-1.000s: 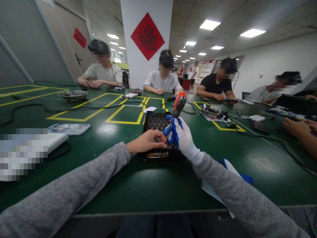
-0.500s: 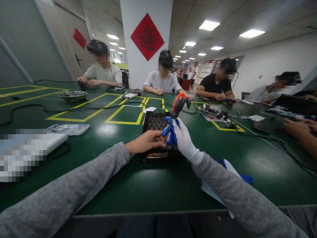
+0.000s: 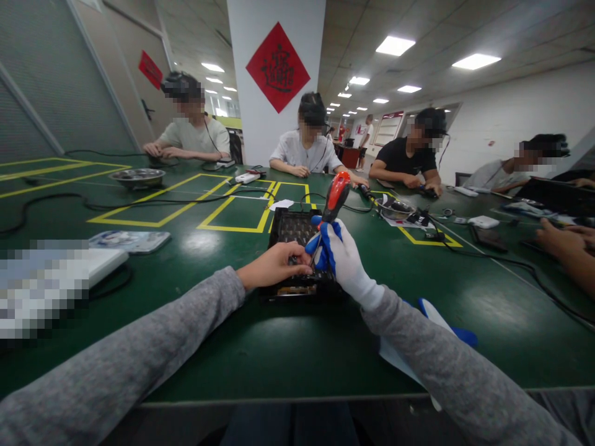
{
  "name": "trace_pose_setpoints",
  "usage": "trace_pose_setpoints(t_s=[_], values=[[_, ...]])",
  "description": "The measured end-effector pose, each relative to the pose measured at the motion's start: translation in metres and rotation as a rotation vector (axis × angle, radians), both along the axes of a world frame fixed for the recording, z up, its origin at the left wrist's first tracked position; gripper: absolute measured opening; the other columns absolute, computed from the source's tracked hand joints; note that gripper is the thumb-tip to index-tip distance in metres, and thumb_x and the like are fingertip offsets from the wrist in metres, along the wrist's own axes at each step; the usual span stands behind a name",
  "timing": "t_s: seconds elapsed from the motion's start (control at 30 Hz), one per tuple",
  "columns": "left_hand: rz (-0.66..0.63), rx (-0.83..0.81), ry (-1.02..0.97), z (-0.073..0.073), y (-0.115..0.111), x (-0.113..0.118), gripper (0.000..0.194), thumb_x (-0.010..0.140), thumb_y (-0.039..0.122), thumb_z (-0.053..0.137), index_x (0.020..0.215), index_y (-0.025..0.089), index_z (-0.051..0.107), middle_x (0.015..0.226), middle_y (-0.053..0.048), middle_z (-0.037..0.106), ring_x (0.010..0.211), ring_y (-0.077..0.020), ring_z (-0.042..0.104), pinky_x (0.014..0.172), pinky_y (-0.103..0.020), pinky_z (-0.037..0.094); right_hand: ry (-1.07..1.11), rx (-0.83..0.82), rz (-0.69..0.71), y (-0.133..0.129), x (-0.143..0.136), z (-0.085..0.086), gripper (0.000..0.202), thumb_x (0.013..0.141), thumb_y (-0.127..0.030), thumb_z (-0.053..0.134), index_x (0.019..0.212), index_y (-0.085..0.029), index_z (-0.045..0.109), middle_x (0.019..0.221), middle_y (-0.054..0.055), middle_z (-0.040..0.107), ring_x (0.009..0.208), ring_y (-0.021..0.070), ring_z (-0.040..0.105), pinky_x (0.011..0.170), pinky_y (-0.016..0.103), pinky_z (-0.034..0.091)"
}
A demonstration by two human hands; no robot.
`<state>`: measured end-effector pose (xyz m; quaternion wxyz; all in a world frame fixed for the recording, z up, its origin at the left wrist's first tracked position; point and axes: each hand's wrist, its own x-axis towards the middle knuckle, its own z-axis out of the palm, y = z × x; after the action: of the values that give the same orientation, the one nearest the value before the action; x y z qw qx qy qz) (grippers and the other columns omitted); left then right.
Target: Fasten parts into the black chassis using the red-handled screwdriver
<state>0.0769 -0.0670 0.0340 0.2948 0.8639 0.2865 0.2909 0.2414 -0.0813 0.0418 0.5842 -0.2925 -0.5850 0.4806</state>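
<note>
A black tray-like device [image 3: 297, 226] lies on the green table in front of me. My right hand [image 3: 343, 257], in a white and blue glove, is closed on a screwdriver [image 3: 336, 195] with a red and black handle. The handle points up and its shaft slants down over the device. My bare left hand [image 3: 279, 265] is over the device's left and middle part, its fingers pinched together near the lower end of the shaft. What those fingertips hold, if anything, is too small to make out.
A loose blue and white glove [image 3: 446, 322] lies right of my forearm. Metal bowls [image 3: 138, 178] stand at the left and right back. Black cables [image 3: 186, 204] cross the table. A flat box [image 3: 130, 242] is at left. Several people sit around the table.
The screwdriver handle has tilted and shifted slightly right, more upright than before. Across the table, a person's hand has moved away from a dark tool. My left hand has barely moved.
</note>
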Motion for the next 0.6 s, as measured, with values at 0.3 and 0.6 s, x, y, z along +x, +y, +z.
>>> trace_pose_setpoints(t_s=[0.3,0.6], values=[[-0.041,-0.002,0.001,-0.0016,0.0019,0.0002,0.024,0.079,0.036,0.059,0.084,0.013,0.063,0.082,-0.003,0.062,0.08,-0.0153,0.057,0.079,-0.028,0.044,-0.011,-0.026,0.037,-0.0025,-0.0009,0.002,0.039,0.081,-0.053,0.049,0.102,-0.02,0.051,0.059,-0.005,0.058,0.042,0.006,0.049,0.04,0.016,0.04],[-0.108,0.027,0.026,0.0006,0.0013,-0.0021,0.022,0.084,0.031,0.052,0.083,0.014,0.064,0.086,-0.005,0.063,0.083,-0.0146,0.057,0.081,-0.027,0.043,-0.034,-0.007,0.023,0.0,0.0005,0.0008,0.043,0.082,-0.055,0.045,0.107,-0.02,0.052,0.057,-0.005,0.058,0.037,0.0052,0.045,0.036,0.015,0.037]])
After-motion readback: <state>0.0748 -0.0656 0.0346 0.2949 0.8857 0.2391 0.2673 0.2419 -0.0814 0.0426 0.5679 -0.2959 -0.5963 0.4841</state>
